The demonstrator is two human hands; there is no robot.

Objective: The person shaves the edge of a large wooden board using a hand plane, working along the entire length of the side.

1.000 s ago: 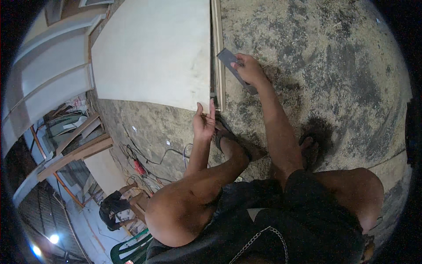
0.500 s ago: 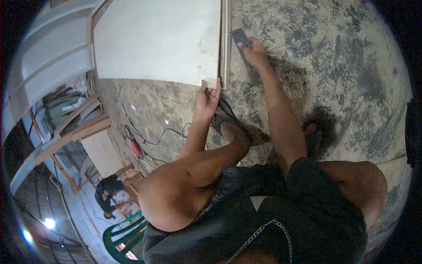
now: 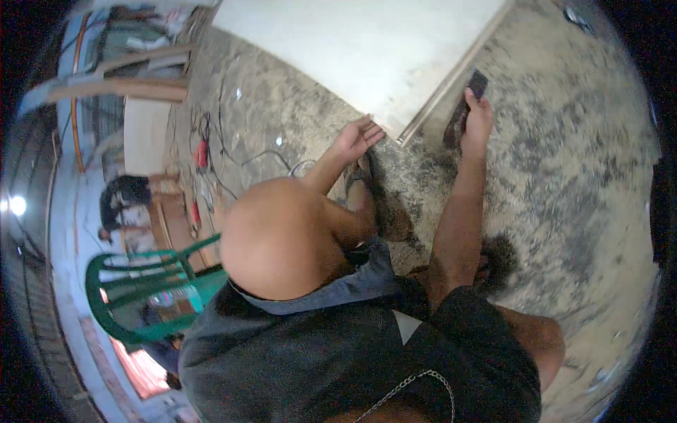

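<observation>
A large white panel [image 3: 381,53] with a wooden edge strip lies in front of me, one corner pointing toward me. My left hand [image 3: 358,139] is at its near edge by that corner, palm turned up, fingertips and thumb on the edge. To the right of the panel, my right hand [image 3: 477,125] grips a dark, flat sanding block [image 3: 478,83]. The block is held off the panel's wooden edge, a small gap between them. My fingers and palm hide part of it.
Dusty concrete floor [image 3: 564,169] spreads to the right. Black cords and a red tool [image 3: 202,155] lie at the left. Beyond stand a green plastic chair [image 3: 134,264], leaning boards [image 3: 120,88] and a person in dark clothes [image 3: 123,201] bent over woodwork.
The view has turned, so the panel now looks slanted. My right hand with the sanding block has moved away from the panel's edge. My left hand stays near the corner.
</observation>
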